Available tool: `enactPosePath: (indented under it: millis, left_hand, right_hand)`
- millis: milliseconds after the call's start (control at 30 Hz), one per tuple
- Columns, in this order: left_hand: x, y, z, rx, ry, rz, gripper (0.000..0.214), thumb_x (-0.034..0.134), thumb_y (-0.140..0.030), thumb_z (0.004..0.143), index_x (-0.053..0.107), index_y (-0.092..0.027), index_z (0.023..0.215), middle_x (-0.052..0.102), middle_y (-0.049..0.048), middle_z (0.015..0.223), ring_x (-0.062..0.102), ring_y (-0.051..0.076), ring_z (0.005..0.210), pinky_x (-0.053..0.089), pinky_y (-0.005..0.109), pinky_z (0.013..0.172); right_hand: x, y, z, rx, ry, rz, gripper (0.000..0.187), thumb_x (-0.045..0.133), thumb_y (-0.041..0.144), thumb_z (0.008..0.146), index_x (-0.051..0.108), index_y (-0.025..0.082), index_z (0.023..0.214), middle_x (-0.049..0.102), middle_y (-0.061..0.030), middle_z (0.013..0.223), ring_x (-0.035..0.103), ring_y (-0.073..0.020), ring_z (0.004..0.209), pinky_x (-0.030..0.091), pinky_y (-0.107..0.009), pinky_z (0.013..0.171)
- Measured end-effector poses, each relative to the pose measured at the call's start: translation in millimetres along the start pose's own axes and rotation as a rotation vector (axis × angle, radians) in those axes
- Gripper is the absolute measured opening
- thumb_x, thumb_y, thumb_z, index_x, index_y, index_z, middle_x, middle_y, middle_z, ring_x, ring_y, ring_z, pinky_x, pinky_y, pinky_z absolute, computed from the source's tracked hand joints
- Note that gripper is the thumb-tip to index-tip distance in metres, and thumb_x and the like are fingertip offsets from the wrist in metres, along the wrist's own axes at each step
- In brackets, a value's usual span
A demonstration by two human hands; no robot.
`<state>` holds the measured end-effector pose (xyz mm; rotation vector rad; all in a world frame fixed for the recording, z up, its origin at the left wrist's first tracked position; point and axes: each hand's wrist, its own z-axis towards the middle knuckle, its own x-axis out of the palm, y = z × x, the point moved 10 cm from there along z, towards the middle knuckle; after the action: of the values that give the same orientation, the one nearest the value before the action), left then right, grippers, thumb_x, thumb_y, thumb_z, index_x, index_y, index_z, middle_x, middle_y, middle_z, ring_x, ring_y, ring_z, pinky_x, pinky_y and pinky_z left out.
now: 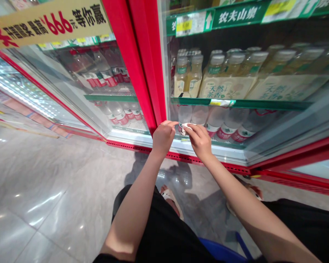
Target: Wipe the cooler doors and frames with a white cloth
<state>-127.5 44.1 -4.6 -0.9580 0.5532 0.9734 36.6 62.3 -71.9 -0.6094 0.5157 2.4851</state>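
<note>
My right hand (pixel 199 140) pinches a small white cloth or tissue (pixel 186 128) against the lower part of a glass cooler door (pixel 208 146). My left hand (pixel 163 137) is curled close by, its fingertips reaching toward the cloth. I cannot tell whether they touch it. Behind the glass stand bottles with red labels (pixel 224 126) on a low shelf. Shrink-wrapped packs of pale tea bottles (pixel 227 78) fill the shelf above. The red door post (pixel 146 62) rises just left of my left hand.
A yellow hanging price sign (pixel 49 23) crosses the top left. Further bottles fill the neighbouring cooler section (pixel 104 69). Below the red base strip (pixel 181 157) lies polished grey floor (pixel 44 190), with my sandalled foot (pixel 171 201) and a blue object (pixel 219 252) at the bottom.
</note>
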Motion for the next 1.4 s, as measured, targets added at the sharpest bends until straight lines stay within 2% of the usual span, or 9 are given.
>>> enactPosePath:
  millis: [200, 367, 433, 667, 867, 1000, 1133, 1267, 1400]
  left_hand:
    - [9.1, 0.0, -0.2, 0.02, 0.024, 0.011, 0.037, 0.056, -0.006, 0.103, 0.081, -0.022, 0.126, 0.084, 0.0084, 0.127, 0.076, 0.023, 0.122, 0.059, 0.037, 0.112]
    - [11.6, -3.6, -0.2, 0.042, 0.031, 0.001, 0.038, 0.056, -0.005, 0.103, 0.081, -0.022, 0.126, 0.084, 0.0082, 0.129, 0.077, 0.024, 0.123, 0.059, 0.038, 0.113]
    - [11.7, -4.1, 0.2, 0.037, 0.033, 0.003, 0.038, 0.056, -0.004, 0.103, 0.081, -0.022, 0.127, 0.084, 0.0082, 0.129, 0.077, 0.024, 0.123, 0.059, 0.038, 0.113]
    - [15.5, -9.8, 2.5, 0.033, 0.053, 0.026, 0.036, 0.058, -0.006, 0.104, 0.08, -0.022, 0.127, 0.083, 0.0085, 0.13, 0.076, 0.024, 0.124, 0.06, 0.038, 0.111]
    - [18.6, -10.7, 2.8, 0.047, 0.052, 0.021, 0.038, 0.057, -0.006, 0.104, 0.08, -0.026, 0.127, 0.083, 0.0064, 0.129, 0.076, 0.023, 0.122, 0.06, 0.037, 0.11]
    - [17.5, -10.8, 3.5, 0.054, 0.037, 0.019, 0.038, 0.058, -0.004, 0.103, 0.08, -0.026, 0.125, 0.083, 0.0058, 0.129, 0.076, 0.023, 0.123, 0.06, 0.037, 0.111]
    - [18.4, -13.2, 4.6, 0.047, 0.056, 0.029, 0.039, 0.058, -0.003, 0.102, 0.08, -0.024, 0.126, 0.084, 0.0067, 0.129, 0.077, 0.024, 0.122, 0.06, 0.038, 0.11]
    - [18.8, -15.5, 3.7, 0.059, 0.064, 0.034, 0.039, 0.058, -0.005, 0.103, 0.08, -0.024, 0.128, 0.084, 0.0071, 0.129, 0.077, 0.024, 0.121, 0.06, 0.037, 0.11]
    - [20.7, -15.1, 1.9, 0.076, 0.063, 0.033, 0.037, 0.058, -0.006, 0.104, 0.08, -0.024, 0.128, 0.083, 0.0072, 0.129, 0.076, 0.023, 0.122, 0.059, 0.037, 0.111]
  right_hand:
    - [15.6, 5.1, -22.3, -0.09, 0.135, 0.041, 0.042, 0.057, 0.016, 0.11, 0.074, 0.03, 0.146, 0.079, -0.0105, 0.141, 0.071, -0.028, 0.127, 0.062, -0.043, 0.105]
    - [-17.1, -6.2, -21.0, -0.065, -0.044, 0.0, 0.048, 0.06, 0.012, 0.108, 0.071, 0.031, 0.151, 0.08, -0.0094, 0.139, 0.071, -0.0274, 0.128, 0.059, -0.044, 0.111]
    - [-18.6, -6.6, -13.4, -0.04, -0.072, 0.005, 0.047, 0.058, 0.012, 0.109, 0.071, 0.032, 0.15, 0.079, -0.0089, 0.139, 0.07, -0.0274, 0.129, 0.058, -0.045, 0.114]
    - [13.5, -2.9, -32.6, -0.064, 0.146, 0.051, 0.039, 0.054, 0.019, 0.112, 0.075, 0.03, 0.143, 0.079, -0.011, 0.141, 0.071, -0.0287, 0.129, 0.063, -0.046, 0.106]
    - [-18.7, -16.1, -30.2, 0.009, -0.032, 0.027, 0.047, 0.057, 0.014, 0.109, 0.071, 0.033, 0.15, 0.079, -0.0099, 0.139, 0.072, -0.0293, 0.129, 0.06, -0.05, 0.112]
    - [-11.4, -11.7, -16.5, 0.022, -0.007, 0.068, 0.047, 0.056, 0.015, 0.11, 0.071, 0.034, 0.15, 0.078, -0.0098, 0.142, 0.07, -0.0295, 0.133, 0.059, -0.051, 0.115]
    - [-0.1, -9.6, -34.7, -0.03, 0.081, 0.094, 0.044, 0.055, 0.015, 0.11, 0.073, 0.031, 0.146, 0.079, -0.011, 0.139, 0.071, -0.0288, 0.13, 0.062, -0.048, 0.109]
    - [-13.6, -21.9, -48.6, 0.009, 0.035, 0.076, 0.05, 0.057, 0.012, 0.108, 0.07, 0.034, 0.151, 0.079, -0.011, 0.139, 0.072, -0.0296, 0.128, 0.062, -0.051, 0.109]
    - [-19.4, -23.5, -32.3, 0.052, -0.016, 0.073, 0.049, 0.057, 0.014, 0.108, 0.071, 0.035, 0.15, 0.077, -0.0102, 0.142, 0.07, -0.0302, 0.133, 0.059, -0.053, 0.114]
